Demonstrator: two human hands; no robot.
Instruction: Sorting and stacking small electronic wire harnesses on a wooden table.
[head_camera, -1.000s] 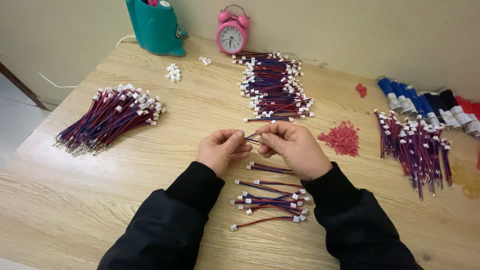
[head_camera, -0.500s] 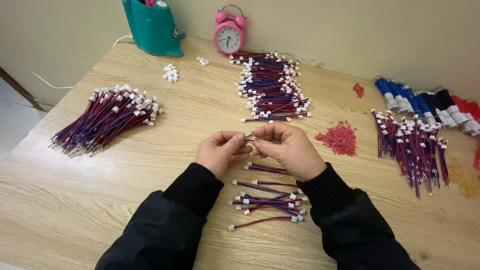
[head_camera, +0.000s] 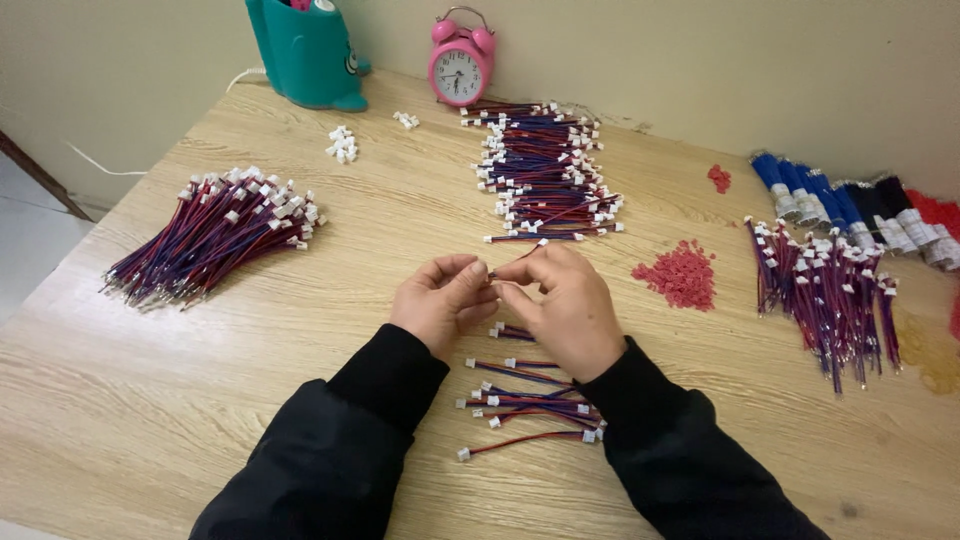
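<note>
Thin red-and-blue wire (head_camera: 515, 256) with a white plug at its far end

It is pinched at its near part between the fingertips, raised above the wooden table (head_camera: 400, 230), slanting up and away toward the pink alarm clock (head_camera: 459, 66); its near end is hidden.

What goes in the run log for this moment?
left hand: pinching wire lead | right hand: pinching same lead | loose leads: on table

Directly beneath the two hands (head_camera: 505, 300), on the pale wooden table (head_camera: 130, 400), lies a small scatter of red-and-blue wire leads with white plastic plugs (head_camera: 530, 405). A bigger heap of such leads (head_camera: 215, 235) lies far left of the hands, another (head_camera: 545, 170) beyond them, a third (head_camera: 825, 295) far right. The loose pile of small red plastic bits (head_camera: 680, 275) sits just right of the hands.
</note>
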